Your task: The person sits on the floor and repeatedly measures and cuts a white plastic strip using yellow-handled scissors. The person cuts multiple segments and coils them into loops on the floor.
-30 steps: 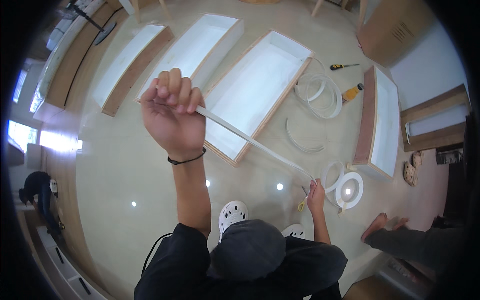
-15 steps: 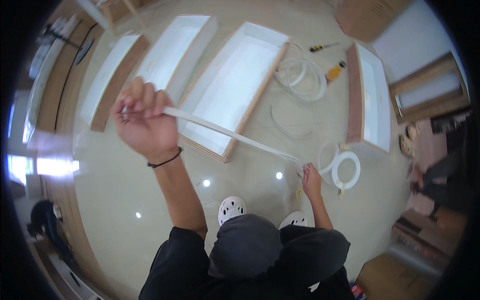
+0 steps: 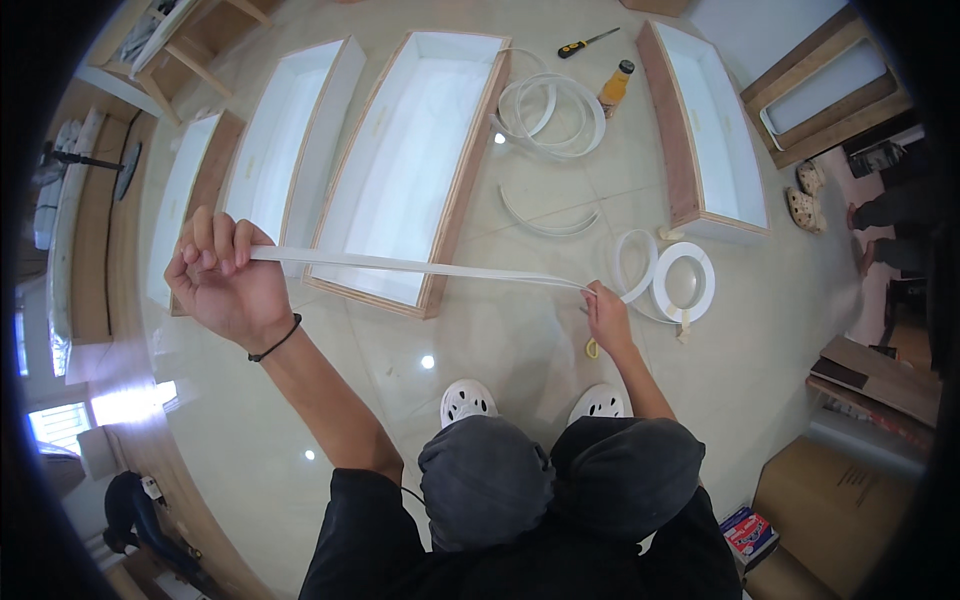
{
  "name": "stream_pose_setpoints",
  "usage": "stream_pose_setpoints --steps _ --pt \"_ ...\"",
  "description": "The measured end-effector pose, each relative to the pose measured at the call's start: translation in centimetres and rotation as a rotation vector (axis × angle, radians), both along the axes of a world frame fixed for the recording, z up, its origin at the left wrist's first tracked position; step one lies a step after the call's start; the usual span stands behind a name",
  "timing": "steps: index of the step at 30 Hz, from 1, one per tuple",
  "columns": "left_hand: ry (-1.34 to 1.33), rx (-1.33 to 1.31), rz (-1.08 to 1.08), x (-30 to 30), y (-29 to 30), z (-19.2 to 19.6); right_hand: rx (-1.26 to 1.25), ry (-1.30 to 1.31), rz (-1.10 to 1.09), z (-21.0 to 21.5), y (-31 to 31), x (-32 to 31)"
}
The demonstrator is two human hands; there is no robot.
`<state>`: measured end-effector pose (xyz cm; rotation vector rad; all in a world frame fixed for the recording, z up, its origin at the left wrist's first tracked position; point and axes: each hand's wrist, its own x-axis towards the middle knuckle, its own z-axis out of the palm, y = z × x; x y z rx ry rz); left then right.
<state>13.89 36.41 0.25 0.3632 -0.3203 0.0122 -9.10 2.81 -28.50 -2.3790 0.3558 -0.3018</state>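
Head view: brown cardboard box (image 3: 835, 505) at lower right, plain flat faces, small dark print too tiny to make out. Small red-and-blue packet (image 3: 748, 530) just left of it on the floor. Orange bottle (image 3: 614, 88) with dark cap near upper centre, yellow-handled screwdriver (image 3: 585, 43) above it.

White strip (image 3: 420, 266) is thin, flat and pulled straight across mid-frame, passing over the lower end of the middle white-lined wooden tray (image 3: 410, 165). Left hand (image 3: 222, 280) at left of frame is fisted tight around one end of the strip. Right hand (image 3: 607, 318) right of centre pinches the other end, probably thumb and forefinger, hard to tell. White roll (image 3: 683, 282) lies just right of the right hand on the tile floor (image 3: 520, 340); loose white coils (image 3: 552, 115) sit at upper centre.
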Motion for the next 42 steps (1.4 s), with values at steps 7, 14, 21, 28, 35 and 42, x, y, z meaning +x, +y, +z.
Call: stream_pose_setpoints --steps 7,14,21,28,35,42 --pt "0.067 0.086 -0.075 3.2 1.3 -2.4 -0.137 -0.039 0.074 0.0 -0.9 -0.9" --pt "0.493 0.430 -0.398 13.0 7.5 -9.3 -0.362 -0.040 0.333 2.8 -1.1 -2.4" --pt "0.551 1.246 -0.292 12.3 3.2 -11.1 -0.345 -0.061 0.574 4.5 -2.3 -4.5" --pt "0.117 1.642 -0.224 12.2 -2.8 -12.0 -0.401 0.055 0.580 9.0 -7.4 -5.2" --pt "0.195 0.814 0.477 11.0 -8.6 -8.8 -0.219 0.194 0.192 7.9 -10.8 -6.1" --pt "0.206 0.727 0.826 11.9 -7.0 -6.0 -0.030 0.081 0.107 5.1 -7.7 -4.4"
